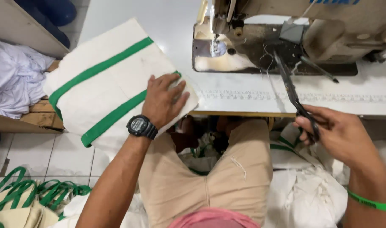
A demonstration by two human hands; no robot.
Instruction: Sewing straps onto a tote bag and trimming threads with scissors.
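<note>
My left hand (162,101) presses flat on a cream cloth bag (104,84) with two green straps, which lies on the white sewing table (243,99) and overhangs its left front corner. A black watch sits on that wrist. My right hand (341,135) grips black scissors (292,90) by the handles, blades pointing up toward the sewing machine (294,29). A green band circles the right wrist.
The machine's needle and presser foot (214,42) stand at the back centre. A pile of white cloth (13,78) lies at left on a wooden shelf. Finished bags with green handles (28,196) lie on the floor at lower left; more white fabric (307,185) heaps at right.
</note>
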